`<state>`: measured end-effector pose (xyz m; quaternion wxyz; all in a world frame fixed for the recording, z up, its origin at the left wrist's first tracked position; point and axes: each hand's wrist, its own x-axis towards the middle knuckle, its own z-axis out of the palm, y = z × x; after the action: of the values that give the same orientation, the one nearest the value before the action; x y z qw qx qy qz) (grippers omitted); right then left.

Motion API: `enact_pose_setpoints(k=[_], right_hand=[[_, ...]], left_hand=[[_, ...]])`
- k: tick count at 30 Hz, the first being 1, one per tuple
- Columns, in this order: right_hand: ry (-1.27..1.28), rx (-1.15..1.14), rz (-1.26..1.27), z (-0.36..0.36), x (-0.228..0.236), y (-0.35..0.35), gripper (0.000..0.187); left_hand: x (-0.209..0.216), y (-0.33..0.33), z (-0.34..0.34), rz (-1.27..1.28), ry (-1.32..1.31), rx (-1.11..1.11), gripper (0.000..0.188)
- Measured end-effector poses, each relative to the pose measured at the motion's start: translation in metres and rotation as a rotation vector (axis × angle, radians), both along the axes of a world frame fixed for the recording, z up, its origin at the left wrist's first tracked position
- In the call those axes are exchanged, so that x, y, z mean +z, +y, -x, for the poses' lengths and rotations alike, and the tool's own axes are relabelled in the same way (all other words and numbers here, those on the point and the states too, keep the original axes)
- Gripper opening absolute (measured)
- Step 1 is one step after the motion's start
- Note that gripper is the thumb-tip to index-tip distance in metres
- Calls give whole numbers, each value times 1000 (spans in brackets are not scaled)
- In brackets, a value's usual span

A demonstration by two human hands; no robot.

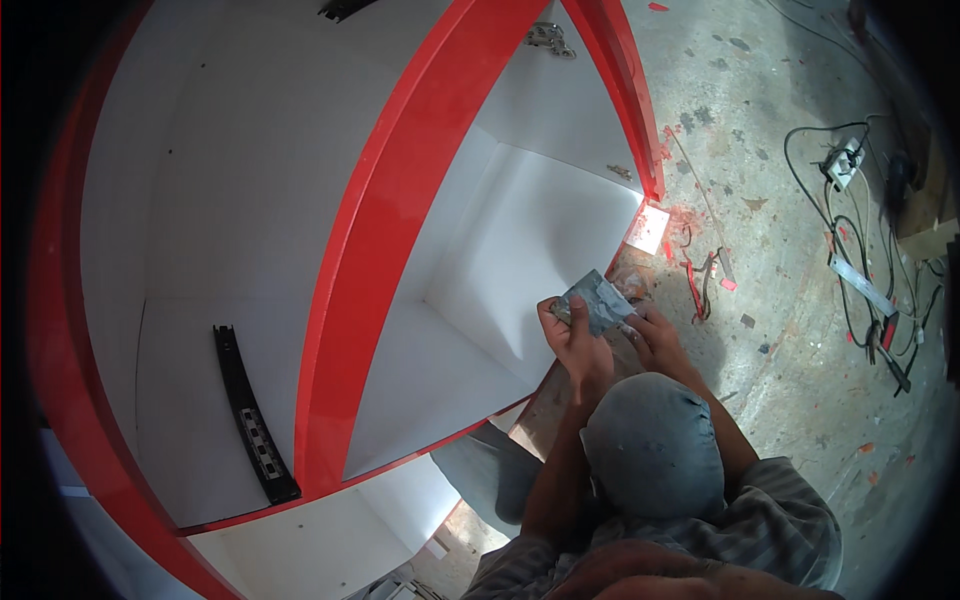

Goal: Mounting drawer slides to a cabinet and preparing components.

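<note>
At the left hand [578, 346], fingers clamped a flat, grey, four-sided piece [598, 303] of unclear material; the right hand [657, 338] met its edge, grip unclear, beside the red-framed white cabinet [390, 210]. Handling it seemed the step, calling next for steady support.

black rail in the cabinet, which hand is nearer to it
Left. The left hand is right of the black rail, across the red divider, holding a grey sheet; the right hand is farther right, at the sheet's other side.
</note>
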<state>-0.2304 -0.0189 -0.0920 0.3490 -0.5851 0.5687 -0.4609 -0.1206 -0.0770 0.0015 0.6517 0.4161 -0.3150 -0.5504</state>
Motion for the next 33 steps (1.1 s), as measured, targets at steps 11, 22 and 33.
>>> enact_pose_setpoints(k=[11,22,33], right_hand=[[-474,-5,248,16,70,-34,40],[-237,-41,319,3,65,-25,28],[-672,-256,-260,15,99,-25,22]], left_hand=[[-23,18,16,-288,418,-254,37],[-16,8,-3,-235,-196,-107,33],[27,-15,-2,-63,-410,213,35]])
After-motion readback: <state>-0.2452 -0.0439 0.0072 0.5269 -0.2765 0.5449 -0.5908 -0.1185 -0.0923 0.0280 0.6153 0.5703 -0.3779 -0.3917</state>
